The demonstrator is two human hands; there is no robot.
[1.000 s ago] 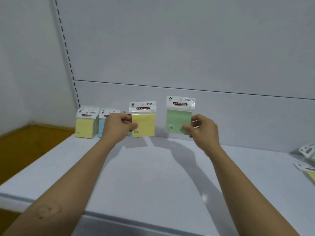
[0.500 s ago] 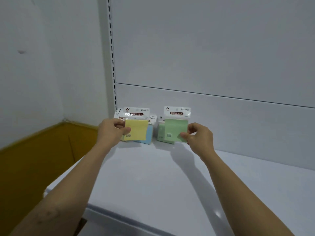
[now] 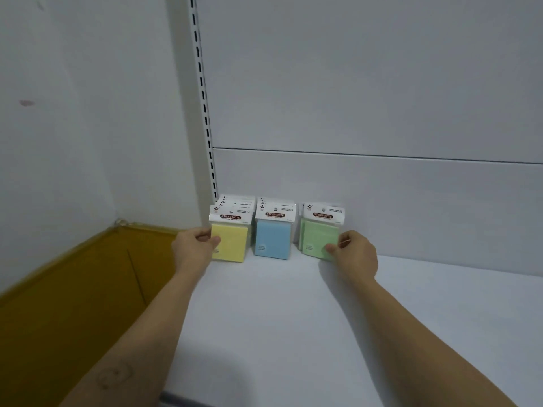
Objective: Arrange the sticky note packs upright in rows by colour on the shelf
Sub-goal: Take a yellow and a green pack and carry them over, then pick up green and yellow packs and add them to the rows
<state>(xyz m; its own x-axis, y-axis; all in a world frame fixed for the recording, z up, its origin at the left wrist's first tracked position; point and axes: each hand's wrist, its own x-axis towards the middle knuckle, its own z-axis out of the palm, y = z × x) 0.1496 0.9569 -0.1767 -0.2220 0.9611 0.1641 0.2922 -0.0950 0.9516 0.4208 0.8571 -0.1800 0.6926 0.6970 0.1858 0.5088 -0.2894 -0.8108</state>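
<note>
While three rows already stand upright at the far left of the shelf (image 3: 293, 318), we are adding to two of them. Our left hand (image 3: 194, 245) pinches a yellow pack (image 3: 230, 242) at the front of the yellow row; our right hand (image 3: 354, 254) pinches a green pack (image 3: 320, 237) before the green one. Blue packs (image 3: 273, 239) stand between. Neither held pack is released; whether more packs remain, we cannot tell.

"STICKY NOTE" on yellow pack (image 3: 230, 240), blue pack (image 3: 273, 237), green pack (image 3: 320, 237) headers.
</note>
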